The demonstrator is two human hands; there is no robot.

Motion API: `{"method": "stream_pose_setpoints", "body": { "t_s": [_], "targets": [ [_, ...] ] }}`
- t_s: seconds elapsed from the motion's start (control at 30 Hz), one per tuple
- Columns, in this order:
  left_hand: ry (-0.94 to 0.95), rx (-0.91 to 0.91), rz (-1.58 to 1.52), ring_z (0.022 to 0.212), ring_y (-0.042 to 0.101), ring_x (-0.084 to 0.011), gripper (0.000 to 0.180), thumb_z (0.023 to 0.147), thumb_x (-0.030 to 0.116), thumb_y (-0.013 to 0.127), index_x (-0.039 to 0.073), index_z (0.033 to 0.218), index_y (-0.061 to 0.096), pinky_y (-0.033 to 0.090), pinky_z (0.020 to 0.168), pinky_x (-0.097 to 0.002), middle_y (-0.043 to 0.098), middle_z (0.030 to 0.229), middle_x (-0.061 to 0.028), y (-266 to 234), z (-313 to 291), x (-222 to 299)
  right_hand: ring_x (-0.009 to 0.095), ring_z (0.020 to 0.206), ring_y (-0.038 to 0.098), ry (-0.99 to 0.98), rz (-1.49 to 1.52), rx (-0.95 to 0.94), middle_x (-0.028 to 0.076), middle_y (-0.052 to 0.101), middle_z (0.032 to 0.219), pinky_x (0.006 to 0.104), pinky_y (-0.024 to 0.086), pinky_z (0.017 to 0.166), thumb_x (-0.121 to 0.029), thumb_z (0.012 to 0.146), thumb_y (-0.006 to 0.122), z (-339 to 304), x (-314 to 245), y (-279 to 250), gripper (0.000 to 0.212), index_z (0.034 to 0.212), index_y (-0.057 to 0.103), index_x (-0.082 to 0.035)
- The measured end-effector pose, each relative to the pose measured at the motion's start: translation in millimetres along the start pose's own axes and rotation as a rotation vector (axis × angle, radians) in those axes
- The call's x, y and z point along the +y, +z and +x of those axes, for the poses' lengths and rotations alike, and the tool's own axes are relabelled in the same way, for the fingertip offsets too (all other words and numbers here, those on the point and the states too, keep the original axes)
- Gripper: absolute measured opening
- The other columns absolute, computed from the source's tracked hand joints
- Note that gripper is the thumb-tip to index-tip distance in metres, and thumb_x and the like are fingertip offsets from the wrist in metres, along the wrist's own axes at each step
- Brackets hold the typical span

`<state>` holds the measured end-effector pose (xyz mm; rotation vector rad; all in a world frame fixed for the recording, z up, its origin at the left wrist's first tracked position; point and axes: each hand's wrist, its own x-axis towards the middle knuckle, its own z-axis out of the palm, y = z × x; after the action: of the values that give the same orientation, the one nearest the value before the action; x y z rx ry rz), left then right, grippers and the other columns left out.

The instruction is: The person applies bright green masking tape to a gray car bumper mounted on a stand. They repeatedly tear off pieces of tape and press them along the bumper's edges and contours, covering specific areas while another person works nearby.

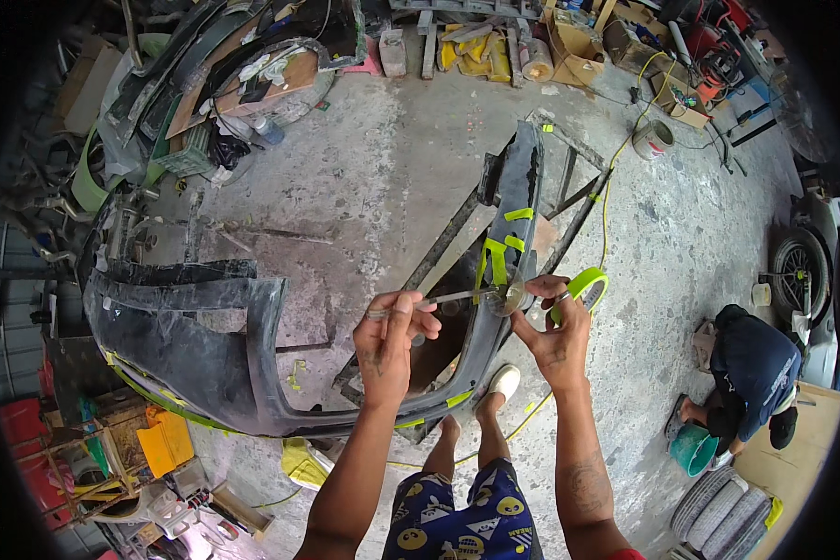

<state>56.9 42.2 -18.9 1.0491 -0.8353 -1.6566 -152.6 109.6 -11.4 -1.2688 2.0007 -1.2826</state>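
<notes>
My left hand (pixel 392 336) is closed around a thin stick (pixel 453 297), possibly a small brush. Its far end reaches a small clear cup (pixel 515 298), and whether the tip is inside is hard to make out. The cup is pinched in my right hand (pixel 557 334), which also carries a roll of bright green masking tape (pixel 592 287) hooked on its fingers. Below both hands lies a dark grey car body panel (pixel 263 345), with its narrow pillar curving up on the right. Strips of green tape (pixel 497 261) stick to that pillar.
A metal stand (pixel 450 245) supports the panel. A yellow hose (pixel 608 219) crosses the concrete floor on the right, past a paint can (pixel 653 140). Another person (pixel 756 364) crouches at right beside a green bucket (pixel 695 450) and stacked tyres (pixel 719 509). Car parts (pixel 149 107) crowd the left.
</notes>
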Motion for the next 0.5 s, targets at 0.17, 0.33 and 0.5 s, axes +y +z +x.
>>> {"method": "stream_pose_setpoints", "body": {
  "t_s": [0.17, 0.33, 0.5],
  "targets": [
    [-0.008, -0.070, 0.046, 0.077, 0.068, -0.0196, 0.024, 0.104, 0.015, 0.060, -0.004, 0.118, 0.063, 0.056, 0.069, -0.0323, 0.071, 0.102, -0.0205, -3, -11, -7, 0.022, 0.079, 0.059, -0.006, -0.003, 0.006, 0.008, 0.070, 0.104, 0.0318, 0.049, 0.069, -0.003, 0.072, 0.083, -2, 0, 2, 0.036, 0.105, 0.067, -0.003],
    [0.000, -0.126, 0.125, 0.080, 0.068, -0.0193, 0.026, 0.104, 0.014, 0.059, -0.005, 0.121, 0.064, 0.056, 0.070, -0.0315, 0.071, 0.106, -0.0223, -14, -18, -12, 0.021, 0.078, 0.059, -0.020, 0.003, 0.025, 0.009, 0.070, 0.103, 0.0319, 0.049, 0.068, -0.004, 0.073, 0.083, -2, 2, 4, 0.036, 0.105, 0.067, -0.002],
    [0.014, -0.102, 0.147, 0.082, 0.068, -0.0192, 0.027, 0.104, 0.014, 0.059, -0.005, 0.122, 0.064, 0.057, 0.073, -0.0316, 0.071, 0.110, -0.0216, -20, -21, -17, 0.021, 0.079, 0.060, 0.021, 0.004, 0.024, 0.010, 0.070, 0.102, 0.0317, 0.049, 0.069, -0.005, 0.073, 0.083, -4, 1, 3, 0.035, 0.104, 0.066, -0.001]
  ]
}}
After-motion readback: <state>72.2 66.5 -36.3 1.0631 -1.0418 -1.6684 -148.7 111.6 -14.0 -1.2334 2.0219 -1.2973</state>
